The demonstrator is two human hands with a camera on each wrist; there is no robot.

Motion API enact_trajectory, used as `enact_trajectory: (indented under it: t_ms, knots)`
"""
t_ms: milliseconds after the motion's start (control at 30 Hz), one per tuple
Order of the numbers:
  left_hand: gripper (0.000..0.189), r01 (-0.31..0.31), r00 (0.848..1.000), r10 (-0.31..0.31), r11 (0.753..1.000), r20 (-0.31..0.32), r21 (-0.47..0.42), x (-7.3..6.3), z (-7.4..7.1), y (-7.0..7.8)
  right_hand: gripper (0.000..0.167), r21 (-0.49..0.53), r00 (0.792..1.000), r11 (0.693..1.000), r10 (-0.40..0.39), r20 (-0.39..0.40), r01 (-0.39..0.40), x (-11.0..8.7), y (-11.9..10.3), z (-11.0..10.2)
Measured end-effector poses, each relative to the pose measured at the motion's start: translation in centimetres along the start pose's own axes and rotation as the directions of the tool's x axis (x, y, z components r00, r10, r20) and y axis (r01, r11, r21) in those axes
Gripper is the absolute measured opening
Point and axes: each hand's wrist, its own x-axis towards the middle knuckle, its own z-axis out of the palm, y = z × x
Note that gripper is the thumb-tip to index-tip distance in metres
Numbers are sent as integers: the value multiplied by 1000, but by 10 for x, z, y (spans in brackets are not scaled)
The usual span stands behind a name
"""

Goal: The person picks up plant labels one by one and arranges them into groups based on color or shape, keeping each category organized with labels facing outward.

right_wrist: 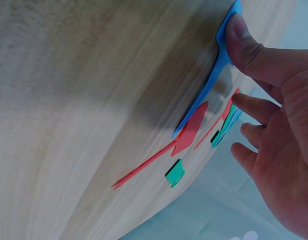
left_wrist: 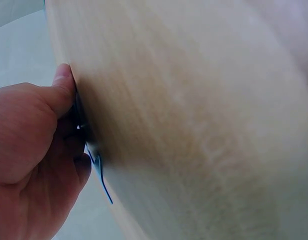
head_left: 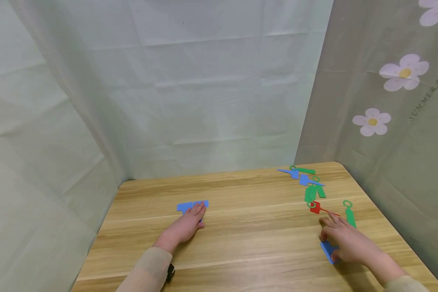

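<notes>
My left hand (head_left: 184, 228) rests its fingers, fairly straight, on two flat blue plastic plant tags (head_left: 184, 207) lying side by side at the table's left. In the left wrist view, its thumb stretches along the tabletop and a thin blue edge (left_wrist: 105, 182) shows below the fingers. At the right, my right hand (head_left: 352, 243) pinches a blue plant tag (head_left: 327, 252). The right wrist view has the thumb against one end of that tag (right_wrist: 206, 82), other fingers spread; the index tip is hidden. A red plant tag (right_wrist: 192, 131) lies just beyond it.
Ahead of the right hand lie another red tag (head_left: 315, 208), several green ring-ended tags (head_left: 350, 217) and two blue pointed tags (head_left: 304, 179), some overlapping. Pale cloth walls (head_left: 211, 101) stand behind and beside the wooden table (head_left: 248, 231).
</notes>
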Motion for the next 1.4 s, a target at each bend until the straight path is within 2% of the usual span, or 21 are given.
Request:
enact_trajectory:
  t_ms: [333,667,1400]
  knots:
    - [61,3,1000,-3,1000,-5,-5,0,-1,1,63,-22,999,1000,-4,54,5,8,-2,-1]
    - [62,12,1000,-12,1000,16,4,3,2,1,67,-64,998,998,-18,62,22,11,-4,-4]
    - [62,31,999,-32,999,-7,-4,6,5,-4,70,-112,996,991,-75,48,80,17,-5,-7]
